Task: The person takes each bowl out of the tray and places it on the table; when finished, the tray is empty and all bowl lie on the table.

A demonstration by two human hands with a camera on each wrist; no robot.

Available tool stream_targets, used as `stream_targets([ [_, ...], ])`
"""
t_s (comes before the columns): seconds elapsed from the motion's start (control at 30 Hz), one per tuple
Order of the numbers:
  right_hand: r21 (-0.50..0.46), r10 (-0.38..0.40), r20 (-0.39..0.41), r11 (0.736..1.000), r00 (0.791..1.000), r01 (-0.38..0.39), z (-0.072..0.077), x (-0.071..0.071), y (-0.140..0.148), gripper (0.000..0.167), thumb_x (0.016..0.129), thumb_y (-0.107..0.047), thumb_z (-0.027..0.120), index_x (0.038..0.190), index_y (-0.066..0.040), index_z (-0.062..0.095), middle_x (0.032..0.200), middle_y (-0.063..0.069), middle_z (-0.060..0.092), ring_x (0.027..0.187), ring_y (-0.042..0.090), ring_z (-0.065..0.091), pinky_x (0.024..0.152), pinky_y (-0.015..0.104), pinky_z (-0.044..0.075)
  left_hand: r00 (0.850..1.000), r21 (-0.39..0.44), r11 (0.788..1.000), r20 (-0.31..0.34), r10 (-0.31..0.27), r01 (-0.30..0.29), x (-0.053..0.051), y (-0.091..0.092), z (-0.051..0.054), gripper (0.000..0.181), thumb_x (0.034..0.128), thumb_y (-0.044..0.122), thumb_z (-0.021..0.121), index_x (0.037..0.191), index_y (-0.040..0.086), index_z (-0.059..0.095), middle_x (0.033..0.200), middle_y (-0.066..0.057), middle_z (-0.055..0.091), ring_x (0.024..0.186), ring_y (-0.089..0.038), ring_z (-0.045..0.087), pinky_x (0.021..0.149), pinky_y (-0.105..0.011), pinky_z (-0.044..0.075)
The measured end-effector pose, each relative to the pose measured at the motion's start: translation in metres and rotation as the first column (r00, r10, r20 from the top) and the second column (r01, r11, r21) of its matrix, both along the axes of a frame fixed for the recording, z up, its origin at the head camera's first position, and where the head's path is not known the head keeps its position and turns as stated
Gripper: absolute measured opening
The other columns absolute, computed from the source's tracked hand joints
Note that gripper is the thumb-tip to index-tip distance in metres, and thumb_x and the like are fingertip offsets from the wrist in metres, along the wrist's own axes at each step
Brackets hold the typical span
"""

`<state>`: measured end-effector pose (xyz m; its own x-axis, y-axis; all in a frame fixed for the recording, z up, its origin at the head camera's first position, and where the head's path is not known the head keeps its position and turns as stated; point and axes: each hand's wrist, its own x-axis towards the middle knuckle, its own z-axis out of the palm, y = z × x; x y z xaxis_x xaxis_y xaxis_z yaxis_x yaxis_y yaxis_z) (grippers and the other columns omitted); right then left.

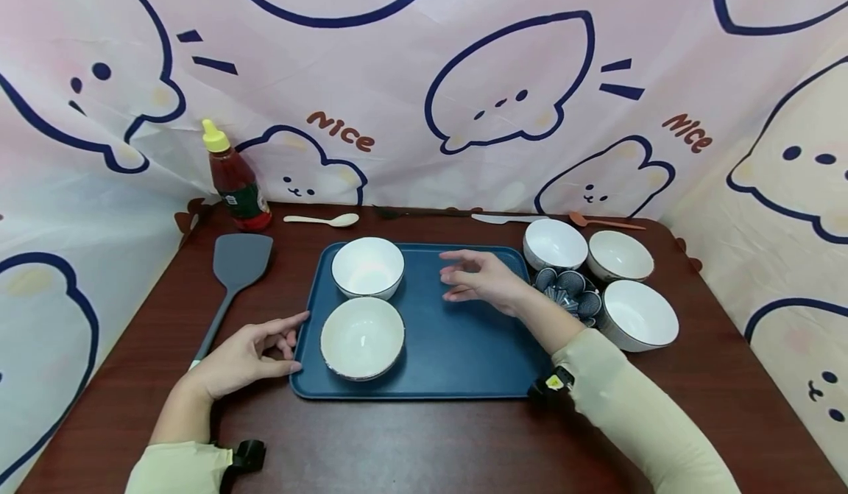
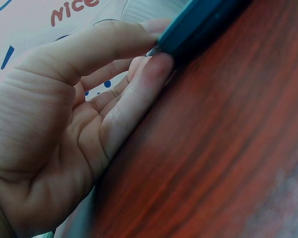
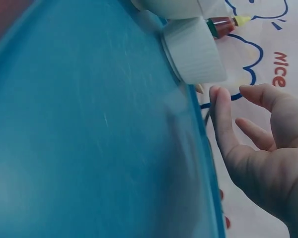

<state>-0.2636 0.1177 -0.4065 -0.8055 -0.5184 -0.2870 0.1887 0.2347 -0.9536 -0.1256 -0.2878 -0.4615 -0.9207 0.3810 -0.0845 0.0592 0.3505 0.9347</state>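
A blue tray [image 1: 464,347] lies on the table with two white bowls [image 1: 362,339] on its left part, one in front of the other. My left hand [image 1: 248,354] touches the tray's left edge with its fingertips and thumb tip. In the left wrist view the fingertips [image 2: 156,69] meet the rim of the tray [image 2: 181,29]. Over the tray's right part my right hand [image 1: 486,282] hovers with fingers spread apart, holding nothing. One white bowl [image 3: 193,52] shows beyond that hand [image 3: 268,134] in the right wrist view.
Three more bowls [image 1: 640,317] stand right of the tray, around dark blue patterned pieces [image 1: 570,291]. A grey spatula [image 1: 243,258] and a red sauce bottle [image 1: 238,188] are at left. Along the back lie a cream spoon [image 1: 324,220], a white knife [image 1: 506,219] and an orange utensil [image 1: 606,221].
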Motion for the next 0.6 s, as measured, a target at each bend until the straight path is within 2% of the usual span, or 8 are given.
stream_targets([
  [0.23,-0.044,0.007,0.051,0.999,0.999,-0.004,-0.014,-0.005,-0.027,0.058,0.099,-0.022,0.064,0.152,-0.011,0.041,0.14,0.019,0.051,0.095,0.023,0.074,0.087,0.036,0.058,1.0,-0.003,1.0,-0.005,-0.004,0.004,-0.001,0.001,0.0,0.074,0.0855,0.013,0.078,0.149,0.002,0.042,0.101,-0.016,0.056,0.085,-0.012,0.064,0.073,-0.025,0.056],
  [0.47,-0.076,0.012,0.138,0.997,0.99,-0.002,-0.017,-0.012,-0.05,0.061,0.098,-0.026,0.066,0.152,-0.018,0.039,0.147,0.016,0.047,0.103,0.03,0.072,0.089,0.037,0.057,1.0,0.002,1.0,0.0,0.001,-0.001,-0.003,0.001,0.002,0.074,0.0854,0.012,0.078,0.149,0.002,0.042,0.101,-0.016,0.056,0.085,-0.012,0.063,0.073,-0.024,0.056],
  [0.6,-0.109,0.013,0.173,0.994,0.985,0.006,-0.02,-0.01,-0.064,0.062,0.099,-0.025,0.064,0.154,-0.018,0.036,0.144,0.018,0.051,0.102,0.031,0.072,0.088,0.037,0.058,1.0,0.006,1.0,0.004,-0.011,0.011,0.001,0.001,0.0,0.075,0.0862,0.013,0.078,0.15,0.001,0.04,0.102,-0.017,0.055,0.085,-0.011,0.063,0.073,-0.025,0.056],
])
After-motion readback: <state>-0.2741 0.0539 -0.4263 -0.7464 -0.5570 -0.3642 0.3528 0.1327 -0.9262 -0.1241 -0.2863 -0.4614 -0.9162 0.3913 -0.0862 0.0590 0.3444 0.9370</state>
